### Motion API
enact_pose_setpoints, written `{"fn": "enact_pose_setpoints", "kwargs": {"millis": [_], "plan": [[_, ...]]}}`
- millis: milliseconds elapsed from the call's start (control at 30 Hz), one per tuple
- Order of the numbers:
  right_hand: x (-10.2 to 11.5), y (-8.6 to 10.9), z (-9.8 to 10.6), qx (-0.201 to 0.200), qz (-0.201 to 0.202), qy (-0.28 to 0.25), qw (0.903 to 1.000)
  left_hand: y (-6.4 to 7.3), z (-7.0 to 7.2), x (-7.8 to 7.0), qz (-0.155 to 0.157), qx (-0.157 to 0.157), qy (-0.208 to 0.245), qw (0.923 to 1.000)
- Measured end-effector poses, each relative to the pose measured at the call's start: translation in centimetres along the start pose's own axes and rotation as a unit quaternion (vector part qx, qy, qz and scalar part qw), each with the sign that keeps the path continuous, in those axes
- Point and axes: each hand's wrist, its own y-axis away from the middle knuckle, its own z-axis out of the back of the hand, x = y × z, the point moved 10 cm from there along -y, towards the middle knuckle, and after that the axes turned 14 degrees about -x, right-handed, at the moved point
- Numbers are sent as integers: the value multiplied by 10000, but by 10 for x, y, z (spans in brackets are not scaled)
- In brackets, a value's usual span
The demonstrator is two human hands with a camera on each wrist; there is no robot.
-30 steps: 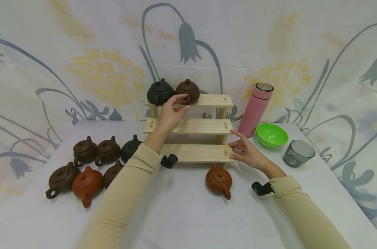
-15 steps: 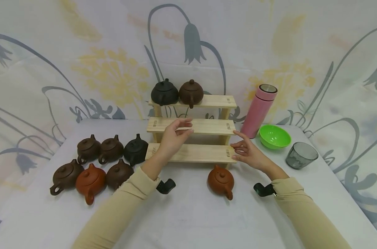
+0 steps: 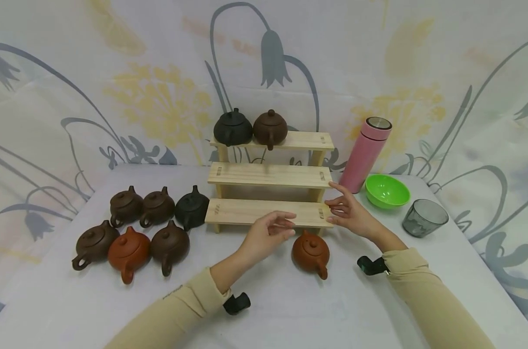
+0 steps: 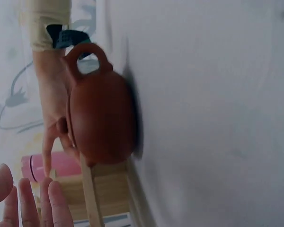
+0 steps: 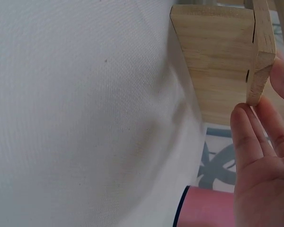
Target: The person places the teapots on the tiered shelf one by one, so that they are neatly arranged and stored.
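Note:
My left hand [image 3: 270, 237] is in the air in front of the bottom step of the wooden display rack [image 3: 270, 175], fingers loosely bent and holding nothing. Just right of it, an orange-brown clay teapot [image 3: 310, 252] sits on the table; the left wrist view shows this teapot [image 4: 102, 118] from the side, the left fingers [image 4: 59, 203] apart from it. At the rack's right end, my right hand [image 3: 351, 213] pinches the lowest board [image 5: 260, 61], with the thumb and fingers on either side of its edge. A black teapot [image 3: 232, 127] and a brown teapot [image 3: 270, 128] stand on the top step.
On the left stand several teapots, among them a red-orange teapot [image 3: 129, 252] and a black teapot [image 3: 192, 207]. Right of the rack are a pink thermos [image 3: 365, 155], a green bowl [image 3: 387, 191] and a grey glass cup [image 3: 425, 218]. A patterned cloth [image 3: 159, 87] hangs behind.
My left hand has left the brown teapot on the top step and come down and right toward the orange-brown teapot. My right hand stays at the rack's right end.

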Motion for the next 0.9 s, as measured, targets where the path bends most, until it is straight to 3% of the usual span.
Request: {"fn": "enact_pose_setpoints", "kwargs": {"millis": [233, 500, 667, 900], "plan": [[1, 0, -1, -10, 20, 30, 10000, 26, -33, 19, 223, 950, -48, 9952], [3, 0, -1, -17, 83, 16, 10000, 48, -61, 28, 621, 1911, 56, 9796], [6, 1, -1, 0, 143, 12, 9999, 57, -72, 35, 936, 2268, 133, 9693], [6, 1, -2, 12, 103, 15, 9999, 57, -79, 40, 1225, 2437, -11, 9621]]}}
